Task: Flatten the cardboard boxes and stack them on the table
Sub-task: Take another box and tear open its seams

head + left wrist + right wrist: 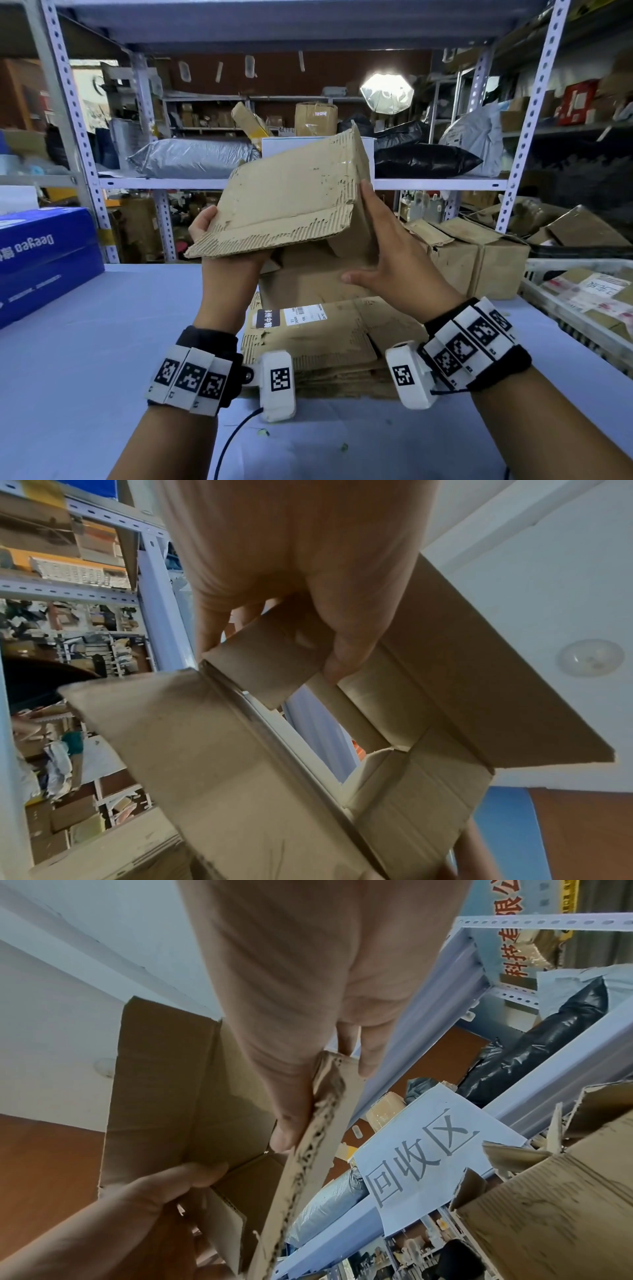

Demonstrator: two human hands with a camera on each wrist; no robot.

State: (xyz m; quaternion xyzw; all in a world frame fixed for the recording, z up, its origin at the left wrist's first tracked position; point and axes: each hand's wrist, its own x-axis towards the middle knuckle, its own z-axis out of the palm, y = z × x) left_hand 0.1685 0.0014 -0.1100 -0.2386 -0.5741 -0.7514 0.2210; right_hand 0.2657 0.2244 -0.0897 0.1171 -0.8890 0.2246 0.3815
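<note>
A worn brown cardboard box [291,192] is held up in the air above the table [85,359], tilted, with its flaps hanging open. My left hand [219,240] grips its lower left part; in the left wrist view the fingers [205,642] and thumb curl round a bent flap [267,669]. My right hand [383,253] holds the box's right wall [318,1123], thumb on one face and straight fingers [366,1064] on the other. Below the hands a stack of flattened cardboard [325,346] lies on the table.
A blue carton [44,260] sits at the table's left. A white crate [575,308] with parcels stands at the right. Several unflattened cardboard boxes [479,260] stand behind the stack. A metal shelf rack [239,183] with bags rises beyond the table.
</note>
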